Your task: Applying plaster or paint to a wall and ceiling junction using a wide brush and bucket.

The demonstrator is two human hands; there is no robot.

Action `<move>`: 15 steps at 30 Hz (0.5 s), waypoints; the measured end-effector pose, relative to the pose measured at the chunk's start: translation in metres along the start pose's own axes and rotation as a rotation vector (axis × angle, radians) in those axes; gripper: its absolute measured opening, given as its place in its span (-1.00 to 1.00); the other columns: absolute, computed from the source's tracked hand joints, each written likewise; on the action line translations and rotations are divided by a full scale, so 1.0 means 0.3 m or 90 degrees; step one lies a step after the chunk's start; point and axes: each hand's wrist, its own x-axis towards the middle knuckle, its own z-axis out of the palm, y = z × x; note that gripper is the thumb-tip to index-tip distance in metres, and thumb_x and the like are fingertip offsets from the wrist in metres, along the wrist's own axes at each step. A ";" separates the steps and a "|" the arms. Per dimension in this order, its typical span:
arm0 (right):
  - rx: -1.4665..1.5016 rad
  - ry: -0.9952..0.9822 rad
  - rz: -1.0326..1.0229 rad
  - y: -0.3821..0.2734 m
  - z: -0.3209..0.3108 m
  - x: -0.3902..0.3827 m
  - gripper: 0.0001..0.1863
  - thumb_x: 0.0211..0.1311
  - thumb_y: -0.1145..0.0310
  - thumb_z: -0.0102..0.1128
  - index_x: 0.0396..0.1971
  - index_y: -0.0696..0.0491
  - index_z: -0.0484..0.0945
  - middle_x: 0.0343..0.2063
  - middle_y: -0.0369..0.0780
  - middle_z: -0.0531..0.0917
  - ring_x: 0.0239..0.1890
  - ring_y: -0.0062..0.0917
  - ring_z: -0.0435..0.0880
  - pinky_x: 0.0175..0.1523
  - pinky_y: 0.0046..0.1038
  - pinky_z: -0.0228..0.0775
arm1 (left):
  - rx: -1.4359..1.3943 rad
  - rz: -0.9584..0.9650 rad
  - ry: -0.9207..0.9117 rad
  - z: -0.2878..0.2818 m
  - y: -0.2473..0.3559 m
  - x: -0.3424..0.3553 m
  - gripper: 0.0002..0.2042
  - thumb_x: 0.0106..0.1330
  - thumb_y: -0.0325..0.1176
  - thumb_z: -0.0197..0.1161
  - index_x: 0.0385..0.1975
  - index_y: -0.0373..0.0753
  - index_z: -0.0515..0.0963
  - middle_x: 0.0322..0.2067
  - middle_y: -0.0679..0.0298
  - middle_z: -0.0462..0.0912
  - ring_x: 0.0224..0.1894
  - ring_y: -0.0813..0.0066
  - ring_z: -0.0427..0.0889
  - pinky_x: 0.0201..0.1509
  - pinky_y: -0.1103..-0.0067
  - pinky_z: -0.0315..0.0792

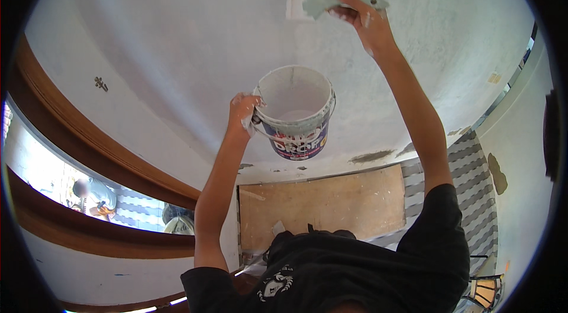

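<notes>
My right hand (368,22) is closed round the handle of a wide paintbrush (319,0). Its white-coated bristles lie at the pale wall (195,11), pointing left. Lower and to the left, my left hand (243,113) grips the rim of a paint bucket (294,138), fingers over the edge. Whitish paint shows inside the bucket, and drips streak its dark printed side. White smears mark both hands.
A wooden board (322,203) lies on the grey patterned floor (467,189) below. Brown wooden frames (106,135) curve round an opening at left, where another person (97,194) shows. Bare patches (371,157) mark the wall's foot. A lamp (486,290) stands lower right.
</notes>
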 end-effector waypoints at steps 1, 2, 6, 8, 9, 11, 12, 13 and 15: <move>-0.021 0.006 -0.078 -0.009 0.034 0.052 -0.75 0.25 0.42 0.22 -0.14 0.23 0.54 -0.30 -0.13 0.65 -0.29 -0.46 0.68 -0.10 -0.45 0.59 | -0.021 0.019 0.017 -0.003 -0.017 0.000 -0.83 -0.11 -0.51 0.18 -0.47 -0.34 0.42 -0.57 0.17 0.54 -0.60 0.43 0.48 -0.53 0.52 0.35; -0.042 0.011 -0.156 -0.010 0.067 0.098 -0.75 0.24 0.42 0.25 -0.15 0.24 0.55 -0.31 -0.13 0.66 -0.30 -0.46 0.69 -0.11 -0.46 0.59 | -0.042 0.038 0.036 -0.011 -0.037 0.002 -0.82 -0.10 -0.51 0.18 -0.46 -0.35 0.41 -0.57 0.17 0.55 -0.59 0.41 0.50 -0.52 0.51 0.37; -0.331 -0.010 -0.420 0.024 0.043 0.206 -0.83 0.18 0.43 0.34 -0.25 0.14 0.63 -0.34 -0.21 0.69 -0.25 -0.51 0.70 -0.10 -0.51 0.59 | -0.006 -0.003 0.067 -0.011 -0.070 -0.058 -0.76 -0.17 -0.52 0.18 -0.42 -0.39 0.44 -0.55 0.15 0.56 -0.54 0.39 0.53 -0.48 0.48 0.40; -0.368 0.004 -0.469 0.042 0.060 0.198 -0.87 0.19 0.45 0.32 -0.28 0.14 0.63 -0.37 -0.26 0.69 -0.29 -0.61 0.65 -0.13 -0.57 0.52 | 0.009 0.005 0.089 -0.100 -0.153 -0.057 -0.74 -0.19 -0.52 0.19 -0.41 -0.40 0.45 -0.55 0.16 0.56 -0.53 0.40 0.53 -0.48 0.49 0.40; -0.415 0.025 -0.515 0.041 0.060 0.196 -0.90 0.20 0.47 0.31 -0.31 0.14 0.64 -0.41 -0.31 0.69 -0.34 -0.71 0.60 -0.17 -0.63 0.46 | 0.023 0.006 0.101 -0.127 -0.181 -0.061 -0.73 -0.20 -0.53 0.19 -0.40 -0.40 0.46 -0.54 0.16 0.56 -0.53 0.41 0.52 -0.48 0.49 0.39; -0.445 0.020 -0.523 0.006 0.045 0.211 -0.90 0.19 0.46 0.32 -0.31 0.13 0.64 -0.41 -0.30 0.69 -0.33 -0.71 0.60 -0.16 -0.62 0.47 | 0.038 0.006 0.115 -0.175 -0.221 -0.077 -0.73 -0.22 -0.53 0.20 -0.41 -0.40 0.47 -0.54 0.17 0.55 -0.53 0.42 0.51 -0.48 0.49 0.39; -0.478 0.019 -0.529 -0.014 0.033 0.218 -0.89 0.18 0.46 0.33 -0.30 0.13 0.65 -0.42 -0.29 0.70 -0.32 -0.71 0.60 -0.16 -0.61 0.47 | 0.056 0.002 0.127 -0.189 -0.231 -0.090 -0.72 -0.23 -0.53 0.22 -0.42 -0.40 0.48 -0.54 0.18 0.55 -0.52 0.43 0.50 -0.48 0.50 0.38; -0.536 0.005 -0.587 -0.037 0.023 0.235 -0.86 0.17 0.43 0.34 -0.27 0.09 0.66 -0.38 -0.25 0.72 -0.31 -0.63 0.66 -0.13 -0.58 0.50 | 0.055 0.000 0.128 -0.201 -0.239 -0.103 -0.72 -0.23 -0.53 0.22 -0.42 -0.40 0.48 -0.54 0.18 0.55 -0.52 0.43 0.50 -0.48 0.50 0.38; -0.599 -0.002 -0.588 -0.067 0.013 0.258 -0.84 0.18 0.39 0.35 -0.24 0.05 0.67 -0.33 -0.23 0.73 -0.26 -0.57 0.69 -0.13 -0.55 0.53 | 0.077 0.005 0.135 -0.221 -0.241 -0.129 -0.82 -0.16 -0.58 0.17 -0.49 -0.33 0.41 -0.59 0.24 0.47 -0.57 0.45 0.46 -0.47 0.53 0.38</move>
